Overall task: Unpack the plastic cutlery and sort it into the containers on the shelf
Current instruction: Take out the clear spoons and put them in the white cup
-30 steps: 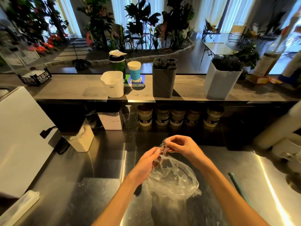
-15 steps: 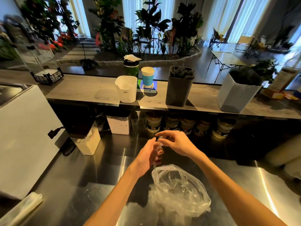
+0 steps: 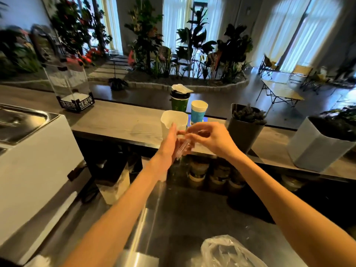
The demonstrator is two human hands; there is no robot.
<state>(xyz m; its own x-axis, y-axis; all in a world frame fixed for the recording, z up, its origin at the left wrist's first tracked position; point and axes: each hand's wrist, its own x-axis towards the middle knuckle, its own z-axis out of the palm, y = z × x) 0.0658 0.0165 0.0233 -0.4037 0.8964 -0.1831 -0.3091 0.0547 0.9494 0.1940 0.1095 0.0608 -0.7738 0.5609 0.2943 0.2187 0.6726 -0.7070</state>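
Note:
My left hand (image 3: 169, 145) and my right hand (image 3: 210, 138) meet in front of the shelf (image 3: 119, 124), both pinching a small bunch of clear plastic cutlery (image 3: 183, 148) that points down. Right behind them stands an open white container (image 3: 173, 120). A dark grey container (image 3: 244, 132) full of dark cutlery sits to the right, and a bigger white container (image 3: 316, 153), also full, stands further right. The crumpled clear plastic bag (image 3: 225, 251) lies on the steel counter at the bottom edge, apart from both hands.
A blue-and-white cup (image 3: 198, 111) and a green lidded cup (image 3: 179, 101) stand behind the white container. A napkin dispenser (image 3: 71, 87) sits far left on the shelf. A white appliance (image 3: 32, 166) fills the left. Jars (image 3: 198, 172) line up under the shelf.
Both hands rose from the bag up to the shelf, carrying the clear cutlery to the white container. The bag stayed on the counter. The view tilted upward.

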